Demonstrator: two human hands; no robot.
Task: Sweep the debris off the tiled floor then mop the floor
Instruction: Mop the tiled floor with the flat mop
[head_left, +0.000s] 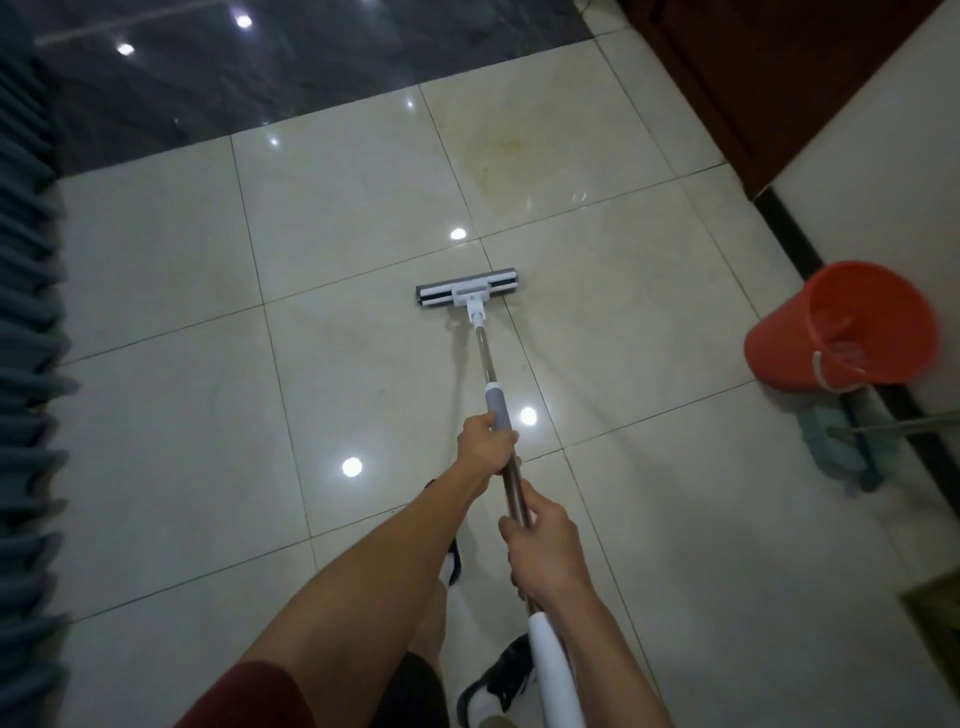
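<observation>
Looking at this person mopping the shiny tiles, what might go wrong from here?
1. The yellowish stain lies beyond the mop head; short strokes may well miss it.
2. The orange bucket stands by the wall on the right, with a second mop lying beside it. A wide swing or a sidestep could knock or trip on them.
3. The glossy tiled floor may be slippery once wet, and the person's feet are on it.

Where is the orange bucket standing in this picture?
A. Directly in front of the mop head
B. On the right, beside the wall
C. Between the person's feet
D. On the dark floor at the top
B: the orange bucket stands at the right edge against the wall's dark baseboard, well to the side of the mop head.
</observation>
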